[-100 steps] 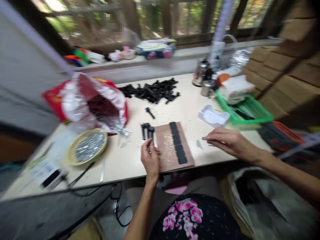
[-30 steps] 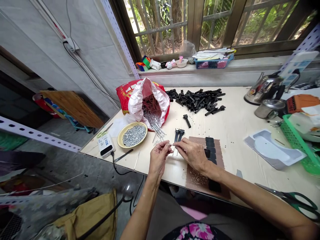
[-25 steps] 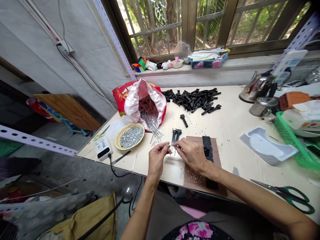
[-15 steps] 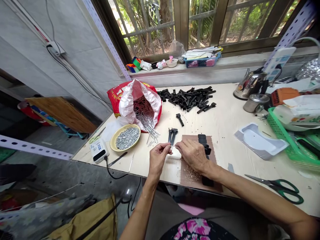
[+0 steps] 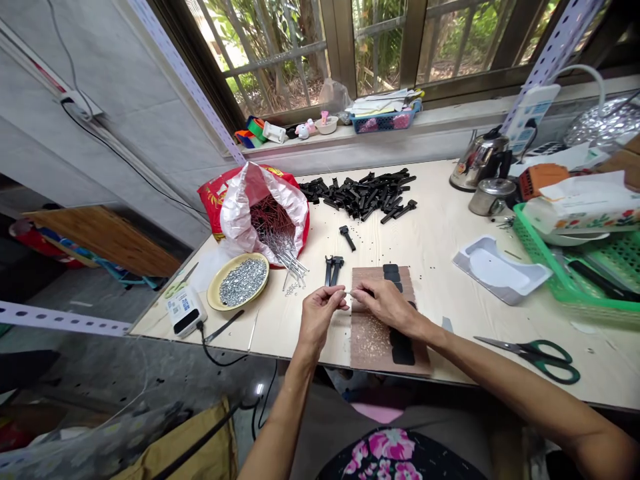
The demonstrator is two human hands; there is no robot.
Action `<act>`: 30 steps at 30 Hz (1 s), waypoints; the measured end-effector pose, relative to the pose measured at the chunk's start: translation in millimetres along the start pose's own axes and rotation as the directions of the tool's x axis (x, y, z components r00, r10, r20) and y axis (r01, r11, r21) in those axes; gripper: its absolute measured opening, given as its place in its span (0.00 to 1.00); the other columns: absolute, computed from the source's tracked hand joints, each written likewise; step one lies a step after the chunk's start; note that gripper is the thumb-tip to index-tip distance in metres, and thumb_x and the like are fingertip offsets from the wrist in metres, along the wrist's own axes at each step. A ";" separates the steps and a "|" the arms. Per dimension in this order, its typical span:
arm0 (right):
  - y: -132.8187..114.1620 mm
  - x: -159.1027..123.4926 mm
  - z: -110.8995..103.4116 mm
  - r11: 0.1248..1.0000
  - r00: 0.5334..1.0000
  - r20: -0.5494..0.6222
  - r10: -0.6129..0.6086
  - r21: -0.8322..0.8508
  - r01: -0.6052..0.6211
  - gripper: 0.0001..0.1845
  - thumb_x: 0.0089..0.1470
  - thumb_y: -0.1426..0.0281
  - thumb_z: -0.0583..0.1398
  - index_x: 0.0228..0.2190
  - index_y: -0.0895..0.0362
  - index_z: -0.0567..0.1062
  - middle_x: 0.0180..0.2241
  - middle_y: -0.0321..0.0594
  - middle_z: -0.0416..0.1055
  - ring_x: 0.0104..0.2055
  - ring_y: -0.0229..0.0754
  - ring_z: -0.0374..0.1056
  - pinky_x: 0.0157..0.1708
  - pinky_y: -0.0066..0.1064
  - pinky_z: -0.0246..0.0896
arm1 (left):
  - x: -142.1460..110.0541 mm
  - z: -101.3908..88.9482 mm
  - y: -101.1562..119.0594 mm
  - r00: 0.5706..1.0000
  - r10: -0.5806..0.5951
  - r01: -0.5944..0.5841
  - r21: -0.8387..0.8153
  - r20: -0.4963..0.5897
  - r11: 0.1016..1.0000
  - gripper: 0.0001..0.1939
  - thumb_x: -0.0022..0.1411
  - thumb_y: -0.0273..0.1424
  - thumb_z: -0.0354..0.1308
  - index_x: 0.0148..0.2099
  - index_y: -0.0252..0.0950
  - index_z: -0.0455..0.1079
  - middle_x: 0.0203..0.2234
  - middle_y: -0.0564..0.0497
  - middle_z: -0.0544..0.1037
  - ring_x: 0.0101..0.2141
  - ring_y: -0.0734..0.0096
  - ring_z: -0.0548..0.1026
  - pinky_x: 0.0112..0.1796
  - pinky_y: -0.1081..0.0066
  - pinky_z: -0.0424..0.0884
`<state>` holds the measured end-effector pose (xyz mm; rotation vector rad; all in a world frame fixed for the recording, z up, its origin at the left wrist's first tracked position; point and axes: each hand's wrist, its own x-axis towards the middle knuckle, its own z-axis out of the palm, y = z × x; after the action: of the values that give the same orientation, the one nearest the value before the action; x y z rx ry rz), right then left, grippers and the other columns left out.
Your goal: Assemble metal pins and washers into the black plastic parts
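Note:
My left hand (image 5: 318, 317) and my right hand (image 5: 385, 307) meet above the table's front edge, both pinched on a thin metal pin (image 5: 349, 293) held between them. Under my right hand lies a brown board (image 5: 376, 333) with black pads along its right side. Two black plastic parts (image 5: 333, 268) rest just beyond my fingers, and another black part (image 5: 347, 237) lies farther back. A red and white bag (image 5: 255, 212) spilling long metal pins sits to the left, beside a yellow dish (image 5: 238, 289) of small silver pieces.
A heap of black plastic parts (image 5: 365, 193) lies at the back of the table. Right of me are a white tray (image 5: 500, 270), green-handled scissors (image 5: 535, 350), a green basket (image 5: 575, 267), a kettle (image 5: 480, 160) and a metal pot (image 5: 489, 197). A small device with a cable (image 5: 183, 311) sits left.
Earlier my hands were apart, the right one out to the right; they have come together on the pin. Over the last second they stay pinched while my view drifts left.

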<state>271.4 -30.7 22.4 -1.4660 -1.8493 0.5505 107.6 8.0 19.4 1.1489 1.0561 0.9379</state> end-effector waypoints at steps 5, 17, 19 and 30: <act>32.7 -14.4 -34.5 0.997 0.995 -0.089 -0.034 -0.078 0.027 0.11 0.61 0.67 0.53 0.35 0.56 0.73 0.34 0.39 0.68 0.35 0.37 0.65 0.35 0.29 0.59 | -3.5 17.5 -2.4 0.996 -0.069 0.073 -0.075 0.056 0.995 0.30 0.48 0.35 0.67 0.54 0.35 0.67 0.33 0.52 0.73 0.27 0.79 0.71 0.31 0.74 0.71; 101.1 -26.1 -56.3 0.894 0.987 0.044 -0.157 -0.418 0.161 0.16 0.63 0.69 0.50 0.29 0.57 0.74 0.28 0.39 0.68 0.33 0.39 0.60 0.26 0.28 0.56 | -14.2 37.0 -41.0 0.994 0.102 -0.088 0.350 -0.023 0.933 0.32 0.59 0.40 0.56 0.63 0.40 0.54 0.33 0.53 0.69 0.25 0.78 0.68 0.28 0.76 0.67; 90.3 -42.3 -48.1 0.868 0.924 0.195 -0.330 -0.321 0.378 0.19 0.64 0.73 0.46 0.28 0.56 0.73 0.25 0.36 0.67 0.30 0.37 0.59 0.24 0.27 0.55 | -14.5 37.6 -44.9 0.990 0.133 -0.108 0.377 -0.039 0.920 0.30 0.61 0.39 0.53 0.63 0.41 0.54 0.32 0.53 0.69 0.25 0.77 0.68 0.30 0.75 0.67; 89.0 -47.5 -50.5 0.876 0.879 0.265 -0.397 -0.174 0.449 0.22 0.64 0.74 0.44 0.28 0.54 0.74 0.23 0.34 0.66 0.27 0.35 0.57 0.22 0.27 0.55 | -16.8 42.9 -42.7 0.981 0.184 -0.135 0.455 -0.066 0.880 0.23 0.64 0.37 0.47 0.61 0.40 0.56 0.30 0.52 0.69 0.27 0.73 0.68 0.34 0.72 0.65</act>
<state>373.0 -57.2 -19.0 -1.1088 -2.3972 0.2943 146.8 -25.6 -16.5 1.6027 1.3253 0.9159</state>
